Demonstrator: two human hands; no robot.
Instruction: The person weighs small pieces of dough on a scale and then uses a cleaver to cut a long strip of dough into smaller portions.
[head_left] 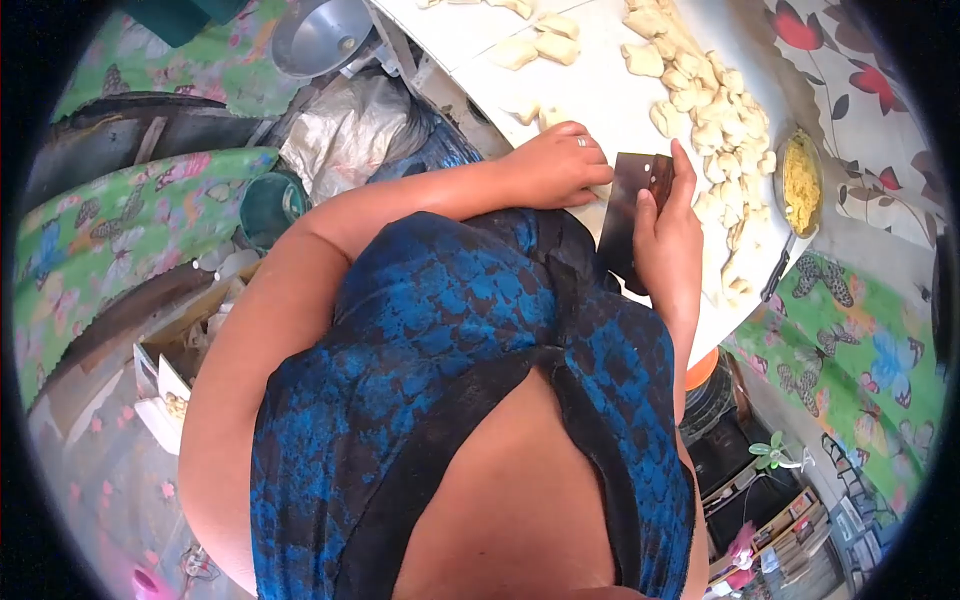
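A broad dark blade [624,205] with a brown wooden handle is in my right hand [668,240], whose fingers wrap round the handle. Close to the blade's left side is my left hand [565,165], with a ring on one finger; its fingers are curled, and what they hold, if anything, is hidden. Pale dough pieces [725,130] lie heaped on the white table [600,100] to the right of the blade. A few more dough pieces [545,42] sit farther up the table, and others lie just above my left hand.
A bowl of yellow filling [801,185] stands at the table's right edge, beside a dark-handled utensil [778,268]. Left of the table are a metal basin [322,40], a plastic bag [345,130] and a green bucket [272,207]. An orange-rimmed container [702,370] is below the table's corner.
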